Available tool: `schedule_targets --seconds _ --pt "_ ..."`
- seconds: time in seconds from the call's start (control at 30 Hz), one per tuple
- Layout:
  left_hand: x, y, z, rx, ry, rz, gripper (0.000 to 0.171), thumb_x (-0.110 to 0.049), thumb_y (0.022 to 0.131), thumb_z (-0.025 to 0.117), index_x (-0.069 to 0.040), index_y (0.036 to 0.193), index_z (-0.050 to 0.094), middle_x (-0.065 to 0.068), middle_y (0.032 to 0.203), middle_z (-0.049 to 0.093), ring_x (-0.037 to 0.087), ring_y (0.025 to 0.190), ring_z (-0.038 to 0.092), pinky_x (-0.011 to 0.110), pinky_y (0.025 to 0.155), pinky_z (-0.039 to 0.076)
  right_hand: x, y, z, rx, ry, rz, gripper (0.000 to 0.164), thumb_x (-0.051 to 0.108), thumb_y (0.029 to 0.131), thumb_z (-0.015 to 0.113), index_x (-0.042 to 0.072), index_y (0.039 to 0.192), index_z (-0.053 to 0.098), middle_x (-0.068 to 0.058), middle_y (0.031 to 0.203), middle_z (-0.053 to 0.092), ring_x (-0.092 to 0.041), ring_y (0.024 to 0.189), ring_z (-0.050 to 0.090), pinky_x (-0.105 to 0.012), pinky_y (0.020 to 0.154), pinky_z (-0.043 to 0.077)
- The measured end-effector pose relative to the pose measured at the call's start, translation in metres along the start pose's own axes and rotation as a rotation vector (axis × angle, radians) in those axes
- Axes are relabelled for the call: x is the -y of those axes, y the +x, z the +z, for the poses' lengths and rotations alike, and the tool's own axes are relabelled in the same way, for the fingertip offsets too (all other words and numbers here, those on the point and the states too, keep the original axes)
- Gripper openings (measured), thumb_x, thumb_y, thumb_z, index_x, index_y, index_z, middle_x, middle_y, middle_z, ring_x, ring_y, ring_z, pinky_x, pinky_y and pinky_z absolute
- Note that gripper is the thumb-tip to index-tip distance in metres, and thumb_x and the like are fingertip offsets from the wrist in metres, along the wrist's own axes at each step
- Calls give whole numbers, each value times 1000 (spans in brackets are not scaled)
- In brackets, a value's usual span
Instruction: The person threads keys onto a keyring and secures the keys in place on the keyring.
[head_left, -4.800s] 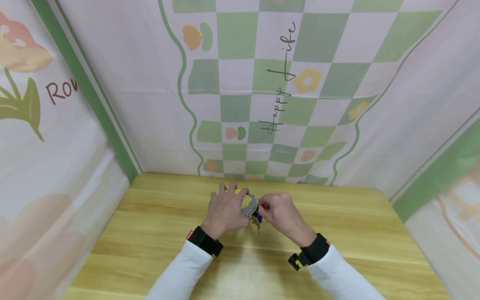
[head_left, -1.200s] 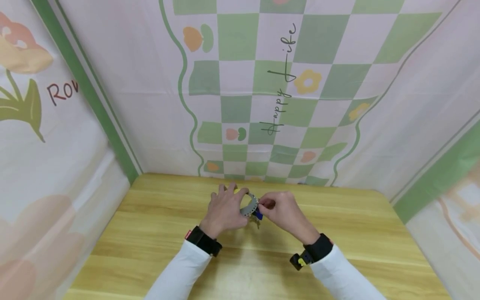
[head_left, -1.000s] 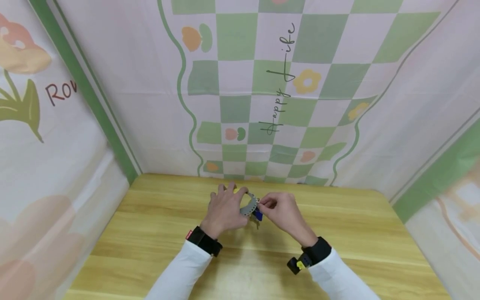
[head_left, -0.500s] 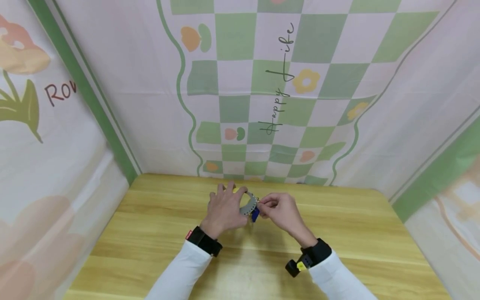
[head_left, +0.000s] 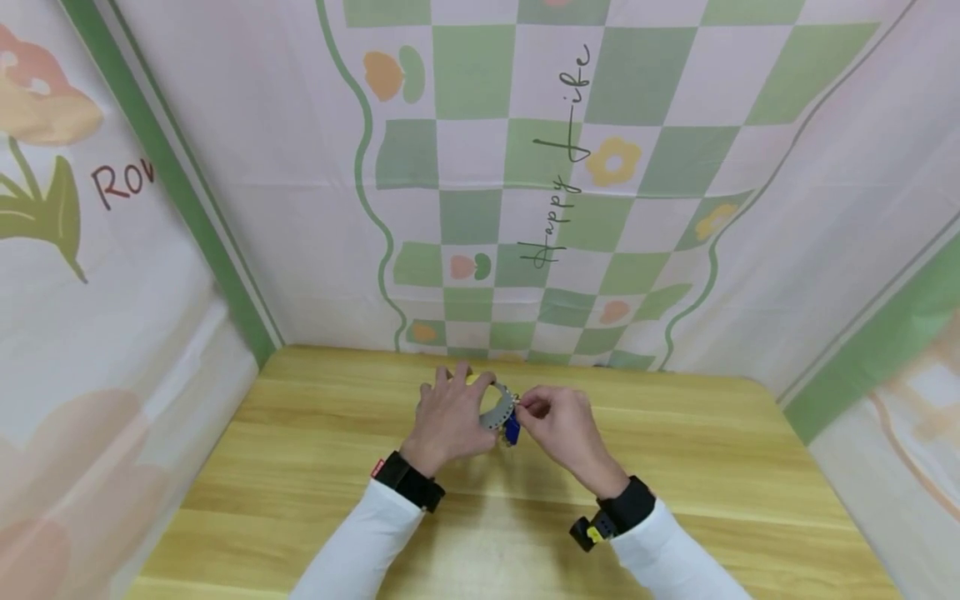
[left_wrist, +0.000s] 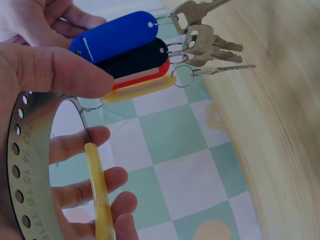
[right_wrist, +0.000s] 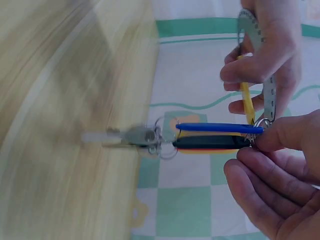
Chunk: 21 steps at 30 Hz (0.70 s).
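Observation:
My left hand [head_left: 448,418] grips a flat metal key-holder ring [left_wrist: 37,155] with numbered holes along its edge and a yellow sleeve [left_wrist: 101,195] on its thin bar. From its rim hang a blue key tag [left_wrist: 117,35], a black tag [left_wrist: 137,56], a red tag [left_wrist: 162,69] and a yellow tag [left_wrist: 142,90], with metal keys [left_wrist: 199,42] at their far ends. My right hand [head_left: 564,425] pinches at the small metal split rings [right_wrist: 257,125] where the tags meet the rim. Its fingertips partly cover those rings. Which ring is pinched cannot be made out.
Both hands work above a wooden table [head_left: 337,517], near its back edge. A patterned cloth [head_left: 480,217] hangs behind the table, with more cloth at the left [head_left: 150,333] and right sides. Each wrist wears a black strap [head_left: 628,502].
The blue tag and the keys have swung and turned slightly beneath the rim. My right wrist has shifted a little while its fingertips stay at the rim. The left hand has barely moved.

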<state>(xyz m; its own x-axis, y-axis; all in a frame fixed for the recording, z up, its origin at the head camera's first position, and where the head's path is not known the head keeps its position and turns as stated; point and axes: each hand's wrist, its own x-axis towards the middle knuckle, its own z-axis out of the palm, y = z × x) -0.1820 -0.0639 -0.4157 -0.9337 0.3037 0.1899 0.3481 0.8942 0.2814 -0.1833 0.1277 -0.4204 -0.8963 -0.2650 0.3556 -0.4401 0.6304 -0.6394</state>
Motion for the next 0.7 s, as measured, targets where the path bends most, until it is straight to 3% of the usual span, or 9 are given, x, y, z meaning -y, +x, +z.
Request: schedule_targets --seconds 0.37,0.7 --pt "0 0 0 8 11 8 70 -35 71 77 -21 139 61 15 131 54 39 111 50 55 77 49 0 6 -5 41 -109 -232 13 -4 85 72 6 79 78 3 67 68 3 51 50 -20 47 45" --pt "1 -1 -1 19 30 19 71 -34 70 78 -22 138 61 15 132 54 39 112 50 55 76 49 0 8 -6 93 -170 -369 23 -7 85 70 11 71 70 9 61 55 3 50 43 -17 47 39"
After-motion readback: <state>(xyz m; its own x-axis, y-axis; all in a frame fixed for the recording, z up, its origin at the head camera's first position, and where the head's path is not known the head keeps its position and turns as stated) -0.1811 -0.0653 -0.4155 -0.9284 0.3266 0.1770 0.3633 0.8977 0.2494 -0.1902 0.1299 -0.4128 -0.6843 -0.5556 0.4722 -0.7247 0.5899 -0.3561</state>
